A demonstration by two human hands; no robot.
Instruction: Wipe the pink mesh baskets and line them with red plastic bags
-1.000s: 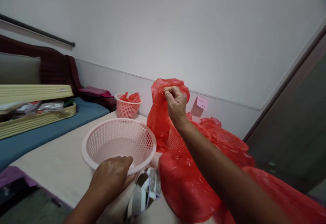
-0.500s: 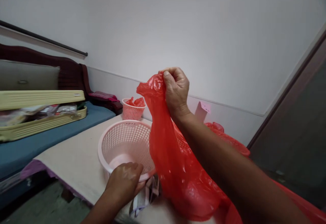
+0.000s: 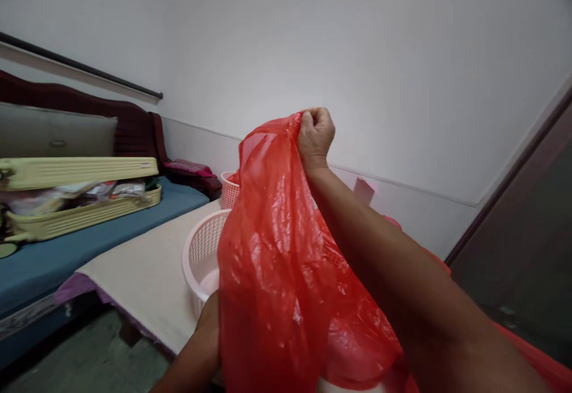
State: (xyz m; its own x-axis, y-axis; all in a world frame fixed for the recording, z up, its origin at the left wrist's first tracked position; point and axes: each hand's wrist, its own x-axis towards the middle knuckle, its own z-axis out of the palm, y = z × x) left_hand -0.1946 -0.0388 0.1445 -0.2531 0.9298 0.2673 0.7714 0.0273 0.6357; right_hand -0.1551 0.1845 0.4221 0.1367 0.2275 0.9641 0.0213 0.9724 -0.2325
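My right hand is raised with its fingers closed on the top edge of a red plastic bag. The bag hangs down wide in front of me, its film wrinkled and shiny. Behind it stands a pink plastic basket with perforated walls, now mostly covered by the bag. My left hand reaches up from below beside this basket. Only the wrist and forearm show, since the bag hides the fingers.
A smaller pink basket holding red plastic stands behind on the pale tabletop. More red plastic lies to the right. At left, an open yellow suitcase with packed items rests on a blue bed. A plain wall rises behind.
The red bag has spread out wider and moved left, covering much of the large basket. My right hand has risen slightly. My left hand has gone behind the bag.
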